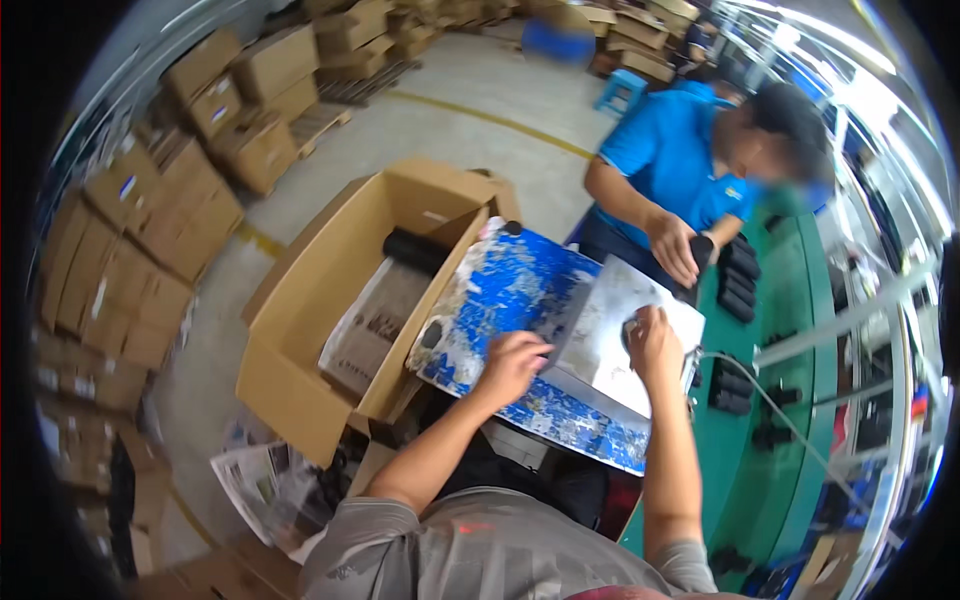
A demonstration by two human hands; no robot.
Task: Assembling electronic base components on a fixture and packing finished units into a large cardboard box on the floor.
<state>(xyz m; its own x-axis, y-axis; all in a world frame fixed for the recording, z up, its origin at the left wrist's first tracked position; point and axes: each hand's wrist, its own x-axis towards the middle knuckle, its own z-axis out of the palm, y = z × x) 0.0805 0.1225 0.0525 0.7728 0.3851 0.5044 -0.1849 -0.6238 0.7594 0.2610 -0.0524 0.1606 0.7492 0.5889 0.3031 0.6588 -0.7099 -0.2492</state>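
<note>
A silvery metal box (615, 330) with a shiny flat top stands on a worn blue table (510, 285). Over that top, my right hand (655, 348) is closed, its fingers bent down on a small dark piece (629, 334) whose kind I cannot make out. My left hand (512, 368) is just left of the box's near side, fingers curled together; what they pinch, if anything, is too small to name. Across the box, a co-worker in a blue shirt (655, 140) grips a black cylinder (702, 247).
Left of the table, an open cardboard carton (300, 310) holds a black roll (415, 250) and printed paper (375, 330). A green bench (740, 440) on the right carries several black cylinders (738, 280). Stacked cartons (150, 200) line the left; newspapers (265, 490) lie below.
</note>
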